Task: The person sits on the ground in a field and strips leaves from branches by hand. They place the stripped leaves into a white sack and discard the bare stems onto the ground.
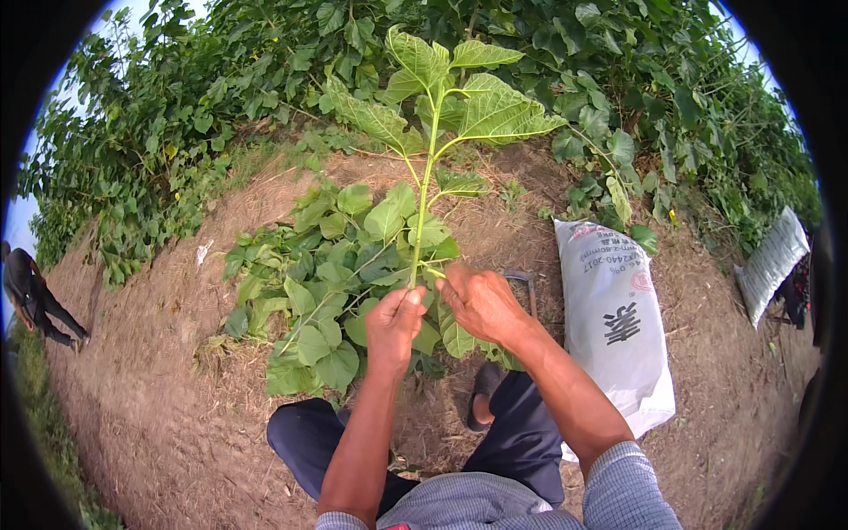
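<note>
My left hand (395, 326) grips the lower end of an upright leafy green shoot (427, 179), thumb pressed against the stem. Several broad veined leaves spread from its upper part. Close beside it, my right hand (480, 301) pinches a leaf stalk near the base of the stem. A broad leaf (456, 331) hangs below my right fingers; its link to the stalk is hidden. Under and behind my hands, a heap of cut leafy branches (331, 291) lies on the ground. Just past my right hand lies a tool like a sickle (530, 291), partly covered by my hand and arm.
A full white woven sack (613, 318) bearing print lies right of my legs. Another pale sack (774, 265) is at the far right. Dense leafy bushes (265, 59) stand ahead. A person (40, 291) in dark clothes is at the far left on bare soil (146, 371).
</note>
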{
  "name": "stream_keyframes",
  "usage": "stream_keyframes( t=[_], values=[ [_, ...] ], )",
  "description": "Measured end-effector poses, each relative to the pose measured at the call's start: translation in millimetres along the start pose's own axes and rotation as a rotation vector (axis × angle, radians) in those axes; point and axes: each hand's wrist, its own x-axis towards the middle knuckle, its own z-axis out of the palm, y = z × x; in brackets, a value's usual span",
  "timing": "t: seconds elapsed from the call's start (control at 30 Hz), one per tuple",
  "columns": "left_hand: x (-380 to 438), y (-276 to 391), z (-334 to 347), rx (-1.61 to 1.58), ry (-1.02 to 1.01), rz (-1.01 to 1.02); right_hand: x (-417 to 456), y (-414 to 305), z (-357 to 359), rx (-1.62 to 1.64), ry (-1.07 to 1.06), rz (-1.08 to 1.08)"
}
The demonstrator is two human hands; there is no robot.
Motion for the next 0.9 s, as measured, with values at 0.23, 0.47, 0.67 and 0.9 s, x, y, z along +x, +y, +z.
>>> stream_keyframes(
  t=[0.23, 0.47, 0.67, 0.9],
  values=[
    [2, -5, -2, -0.009, -0.062, -0.018, 14, 11, -49, 0.103, 0.202, 0.169],
    [-1, -7, 2, 0.094, -0.032, -0.078, 25, 14, -76, 0.037, 0.33, 0.094],
    [-8, -10, 4, 0.235, -0.09, -0.139, 24, 21, -79, 0.007, 0.328, 0.076],
    [-11, -15, 11, 0.398, -0.206, -0.056, 6, 16, -21, 0.78, 0.123, 0.38]
  ],
)
